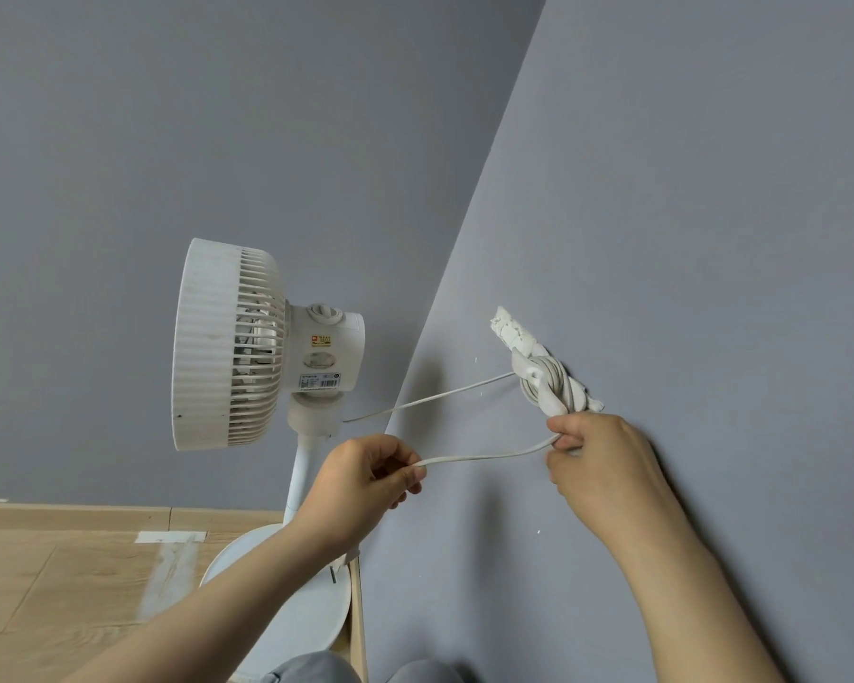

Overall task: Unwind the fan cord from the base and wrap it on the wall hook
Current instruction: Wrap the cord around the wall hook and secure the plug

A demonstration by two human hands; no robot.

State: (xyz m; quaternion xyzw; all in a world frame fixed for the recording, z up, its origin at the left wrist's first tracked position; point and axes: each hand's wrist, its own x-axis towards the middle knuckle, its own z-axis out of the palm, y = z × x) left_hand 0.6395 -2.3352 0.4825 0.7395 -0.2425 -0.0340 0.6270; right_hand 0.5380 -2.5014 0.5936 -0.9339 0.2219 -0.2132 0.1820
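Fingers [408,478] of left hand [361,480] and right hand [600,463] pinch the cord [489,456], coils half hiding the hook [531,372].

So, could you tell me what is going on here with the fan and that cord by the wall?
A person is winding the thin white fan cord onto a white plastic wall hook on the grey wall. Several loops already sit round the hook. The right hand pinches the cord just below the hook; the left hand pinches it further along, a slack stretch hanging between the hands. Another strand runs from the hook back to the white pedestal fan.
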